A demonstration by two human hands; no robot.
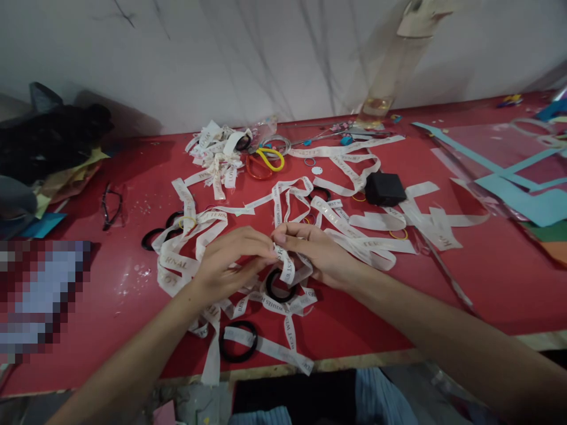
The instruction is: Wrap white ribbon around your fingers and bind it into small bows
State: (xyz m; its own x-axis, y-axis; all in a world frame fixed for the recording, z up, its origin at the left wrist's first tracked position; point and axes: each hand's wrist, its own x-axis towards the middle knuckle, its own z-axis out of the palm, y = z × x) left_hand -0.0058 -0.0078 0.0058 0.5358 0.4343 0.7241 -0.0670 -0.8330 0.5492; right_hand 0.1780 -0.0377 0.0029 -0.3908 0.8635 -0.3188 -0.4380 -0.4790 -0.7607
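Observation:
Between my two hands, over the front middle of the red table, is a narrow white printed ribbon (287,268). My left hand (237,257) pinches it from the left with thumb and fingertips. From the right, my right hand (316,248) grips the same ribbon, its fingers curled close to the left fingertips. Part of the ribbon hangs in a loop below the fingers. Just beneath lies a black ring (280,286), partly covered by ribbon. Closer to the table edge is another black ring (238,341), with a strip of printed ribbon (274,348) across it.
Loose ribbons surround my hands on the red table (124,330). Behind them are a heap of ribbon pieces (217,147), scissors with a yellow handle (271,159) and a black box (384,189). Glasses (110,206) lie left; blue paper strips (522,198) lie right. A clear vase (376,109) stands behind.

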